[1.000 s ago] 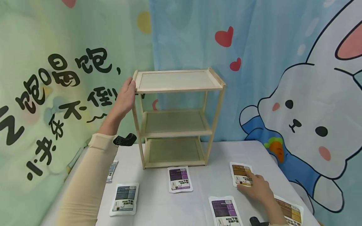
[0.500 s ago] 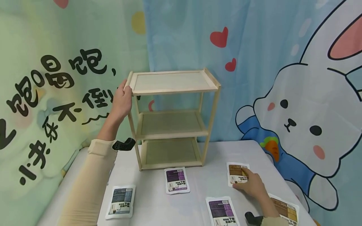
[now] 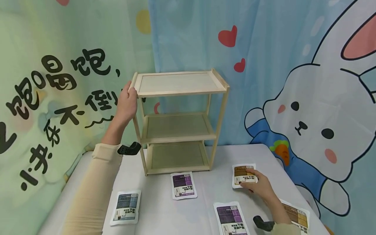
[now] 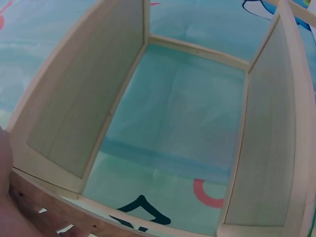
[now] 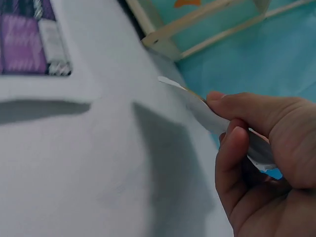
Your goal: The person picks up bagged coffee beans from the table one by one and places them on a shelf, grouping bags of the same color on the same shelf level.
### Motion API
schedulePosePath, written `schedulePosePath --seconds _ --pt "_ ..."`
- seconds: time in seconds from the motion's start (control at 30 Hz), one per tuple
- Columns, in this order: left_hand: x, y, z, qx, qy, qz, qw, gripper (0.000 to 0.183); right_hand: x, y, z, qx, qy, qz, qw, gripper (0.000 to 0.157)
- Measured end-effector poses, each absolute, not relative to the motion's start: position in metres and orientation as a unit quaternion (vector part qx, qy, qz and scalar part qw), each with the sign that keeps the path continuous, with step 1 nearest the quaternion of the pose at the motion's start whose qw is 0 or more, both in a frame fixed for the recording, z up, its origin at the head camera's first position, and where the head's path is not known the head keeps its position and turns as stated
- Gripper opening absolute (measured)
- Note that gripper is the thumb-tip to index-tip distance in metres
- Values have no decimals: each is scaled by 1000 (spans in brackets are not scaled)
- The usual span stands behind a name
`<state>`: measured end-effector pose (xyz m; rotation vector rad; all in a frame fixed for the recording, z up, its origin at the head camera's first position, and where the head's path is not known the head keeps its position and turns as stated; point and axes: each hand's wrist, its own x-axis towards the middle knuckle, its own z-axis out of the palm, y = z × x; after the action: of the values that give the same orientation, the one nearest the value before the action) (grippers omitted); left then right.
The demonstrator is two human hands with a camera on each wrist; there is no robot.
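My left hand grips the left edge of the top board of a three-tier light wooden shelf. In the left wrist view, part of the left hand shows against the shelf's frame. My right hand pinches the lower right part of a white pouch with a brown label. Seen edge-on in the right wrist view, the pouch is clear of the tabletop, between the thumb and the bent fingers of the right hand. Its shadow falls on the cloth below.
Two purple-labelled pouches lie on the white tabletop, one just in front of the shelf. A blue-grey pouch lies at the left. Another brown pouch is partly behind my right forearm. Printed curtains stand behind the table.
The right hand has raised the brown pouch slightly off the table. The left hand keeps its grip on the shelf. The head view has turned a little to the right.
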<state>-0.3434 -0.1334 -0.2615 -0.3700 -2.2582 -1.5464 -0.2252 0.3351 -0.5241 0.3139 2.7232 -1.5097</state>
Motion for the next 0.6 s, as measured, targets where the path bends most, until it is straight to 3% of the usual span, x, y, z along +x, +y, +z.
schedulePosePath --seconds 0.6 --pt "-344 -134 -262 -143 -797 -555 193 56 -203 293 -434 9 866 -499 -30 76"
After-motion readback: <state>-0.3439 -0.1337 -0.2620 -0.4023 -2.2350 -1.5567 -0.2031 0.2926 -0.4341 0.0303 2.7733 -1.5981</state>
